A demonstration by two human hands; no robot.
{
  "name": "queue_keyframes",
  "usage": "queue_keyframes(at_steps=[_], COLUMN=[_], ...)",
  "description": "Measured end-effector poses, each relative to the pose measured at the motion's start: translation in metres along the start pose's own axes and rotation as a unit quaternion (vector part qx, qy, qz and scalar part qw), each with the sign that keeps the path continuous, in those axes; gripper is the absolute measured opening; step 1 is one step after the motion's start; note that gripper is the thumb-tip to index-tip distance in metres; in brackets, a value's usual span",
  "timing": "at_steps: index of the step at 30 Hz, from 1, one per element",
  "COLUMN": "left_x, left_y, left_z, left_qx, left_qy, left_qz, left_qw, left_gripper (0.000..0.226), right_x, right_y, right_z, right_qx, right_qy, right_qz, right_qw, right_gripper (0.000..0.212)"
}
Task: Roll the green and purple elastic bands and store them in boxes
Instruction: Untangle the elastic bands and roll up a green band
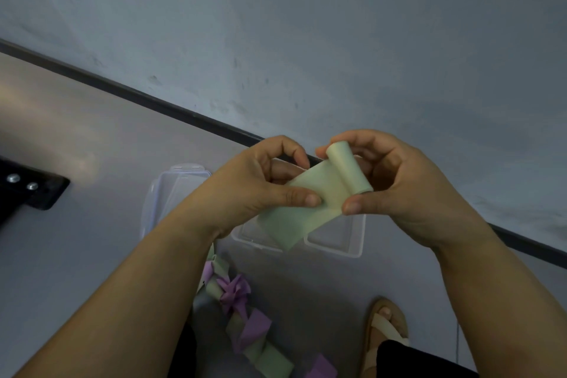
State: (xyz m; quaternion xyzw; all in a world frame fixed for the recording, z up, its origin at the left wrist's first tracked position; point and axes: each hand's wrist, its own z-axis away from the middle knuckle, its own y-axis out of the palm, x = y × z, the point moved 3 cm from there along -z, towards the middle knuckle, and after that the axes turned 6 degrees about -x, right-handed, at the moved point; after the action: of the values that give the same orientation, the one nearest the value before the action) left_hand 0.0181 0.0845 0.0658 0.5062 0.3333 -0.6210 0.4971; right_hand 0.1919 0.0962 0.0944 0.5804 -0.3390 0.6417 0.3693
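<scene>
A pale grey wall fills the upper frame, and a dark baseboard runs from the left edge down to the right above a grey floor. Both bare forearms reach up from the bottom corners and meet just right of centre.

The left hand pinches the flat, loose stretch of a green elastic band between thumb and curled fingers, apparently to hold it taut and straight. The right hand grips the rolled end, thumb below and fingers curled behind, placed to turn the roll along the strip. Part of the band is wound into a neat cylinder, while its tail hangs free toward the lower centre, so the rolling looks unfinished.

Directly beneath the hands, clear plastic boxes sit open on the floor, and what looks like a latched lid lies just to their left, close enough for a finished roll to be dropped in. A loose heap of green and purple bands lies at lower centre, unrolled.

A tan sandal shows at the lower right, and a black plate with two screws enters from the left edge.
</scene>
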Motion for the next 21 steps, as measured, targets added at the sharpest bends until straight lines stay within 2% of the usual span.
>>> queue_keyframes(at_steps=[4,10,15,17,21], left_x=[-0.002,-0.001,0.002,-0.002,-0.007], left_y=[0.000,0.000,0.008,0.009,0.007], left_z=[0.003,0.006,0.004,0.005,0.007], left_qx=[-0.017,0.009,-0.030,-0.047,-0.071], left_qy=[-0.010,-0.029,-0.017,-0.002,0.008], left_qz=[-0.043,-0.108,-0.177,-0.192,-0.191], left_qw=[0.999,0.994,0.984,0.980,0.979], left_gripper=[0.022,0.012,0.027,0.025,0.036], right_x=[-0.001,-0.007,-0.006,-0.005,-0.003], right_y=[-0.001,-0.005,-0.006,-0.007,-0.005], right_z=[0.000,0.001,0.001,0.002,0.001], right_qx=[0.023,0.061,0.029,0.008,-0.012], right_qy=[0.011,0.061,0.065,0.064,0.056], right_qz=[-0.049,-0.060,-0.018,0.013,0.050], right_qw=[0.998,0.994,0.997,0.998,0.997], right_gripper=[0.057,0.062,0.069,0.071,0.058])
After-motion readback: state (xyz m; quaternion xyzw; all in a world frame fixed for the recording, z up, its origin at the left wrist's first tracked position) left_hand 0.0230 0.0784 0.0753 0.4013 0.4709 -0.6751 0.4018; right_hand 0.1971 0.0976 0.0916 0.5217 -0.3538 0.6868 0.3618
